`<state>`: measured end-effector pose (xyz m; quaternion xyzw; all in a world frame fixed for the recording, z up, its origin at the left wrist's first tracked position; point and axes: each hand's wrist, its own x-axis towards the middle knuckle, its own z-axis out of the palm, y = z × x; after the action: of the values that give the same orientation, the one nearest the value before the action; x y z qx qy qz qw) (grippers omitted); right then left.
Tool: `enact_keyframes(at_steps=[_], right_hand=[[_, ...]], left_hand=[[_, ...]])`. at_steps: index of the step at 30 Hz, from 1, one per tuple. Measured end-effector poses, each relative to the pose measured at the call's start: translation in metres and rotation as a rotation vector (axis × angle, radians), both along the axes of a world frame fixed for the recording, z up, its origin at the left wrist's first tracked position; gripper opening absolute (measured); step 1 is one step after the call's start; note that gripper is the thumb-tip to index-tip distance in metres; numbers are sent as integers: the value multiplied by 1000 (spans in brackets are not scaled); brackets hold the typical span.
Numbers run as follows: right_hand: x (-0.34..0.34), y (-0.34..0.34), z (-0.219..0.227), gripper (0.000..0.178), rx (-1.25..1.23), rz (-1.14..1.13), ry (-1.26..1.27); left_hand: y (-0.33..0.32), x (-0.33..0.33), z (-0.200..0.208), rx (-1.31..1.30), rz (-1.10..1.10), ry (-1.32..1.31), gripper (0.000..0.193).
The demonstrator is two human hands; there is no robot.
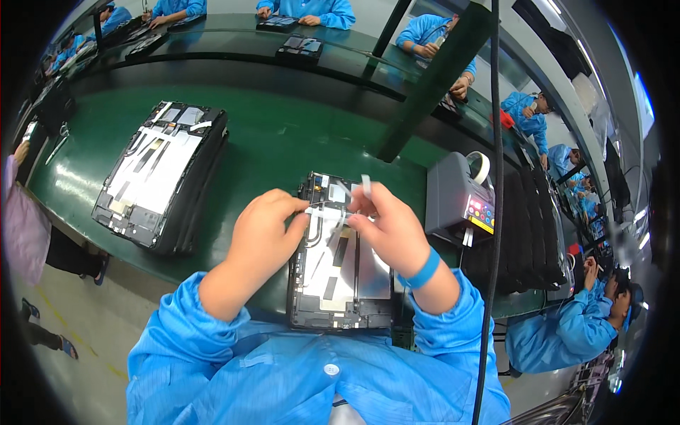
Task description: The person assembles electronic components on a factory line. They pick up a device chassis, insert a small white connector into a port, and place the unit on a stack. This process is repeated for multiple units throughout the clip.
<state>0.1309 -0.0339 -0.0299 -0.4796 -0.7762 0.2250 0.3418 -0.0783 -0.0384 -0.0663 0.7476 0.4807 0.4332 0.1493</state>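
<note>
An opened tablet (363,283) with a silver battery area and black edges lies on the green bench right in front of me. Thumb and forefinger of my left hand (261,230) close at the left end of a white tape strip (326,212), which crosses the upper part of the tablet. My right hand (391,230), with a blue band (423,271) round its wrist, is bent over the upper right of the tablet. Its fingers are closed on a thin translucent strip (366,185) that sticks up between them. The exact contact under the fingertips is partly hidden.
On the left stands a stack of similar opened tablets (152,177). A grey tape dispenser (448,195) sits to the right, beside a row of black panels (524,234). A green post (435,85) and a hanging black cable (496,142) cross the right side. Co-workers sit around.
</note>
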Motion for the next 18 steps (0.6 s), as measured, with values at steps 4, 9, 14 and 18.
enact_keyframes(at_steps=[4,9,14,18], right_hand=[[-24,36,-5,45,-13,92,-216],[-30,55,-2,43,-207,83,-319],[-29,73,-7,45,31,340,-251],[-32,86,-11,45,175,537,-397]], left_hand=[[16,5,-17,34,84,108,15],[21,4,-28,86,11,109,15],[24,2,-35,187,12,100,11],[27,1,-36,230,5,86,9]])
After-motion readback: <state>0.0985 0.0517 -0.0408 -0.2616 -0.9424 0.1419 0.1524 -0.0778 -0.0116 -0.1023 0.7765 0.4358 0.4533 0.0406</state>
